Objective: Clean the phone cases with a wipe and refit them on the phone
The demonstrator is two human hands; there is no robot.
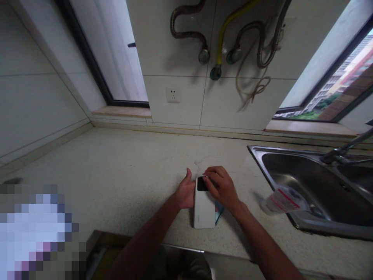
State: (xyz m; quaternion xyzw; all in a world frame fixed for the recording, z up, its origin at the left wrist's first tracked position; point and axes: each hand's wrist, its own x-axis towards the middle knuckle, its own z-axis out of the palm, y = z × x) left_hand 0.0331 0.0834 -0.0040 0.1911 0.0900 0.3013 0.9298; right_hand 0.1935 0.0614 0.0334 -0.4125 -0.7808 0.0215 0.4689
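A white phone (204,208) lies back-up on the pale stone counter (122,175), its dark camera block at the far end. My left hand (185,191) rests against the phone's left edge, thumb raised, fingers curled along its side. My right hand (220,186) lies over the phone's top right corner, fingertips pinched at the camera block on something thin that I cannot make out. A bluish flat piece (219,212) peeks out under the phone's right edge.
A steel sink (317,194) with a tap (346,149) sits to the right. A clear plastic bottle (282,200) with a red label lies at the sink's left rim. Hoses hang on the tiled wall above a socket (173,94). Windows flank the wall.
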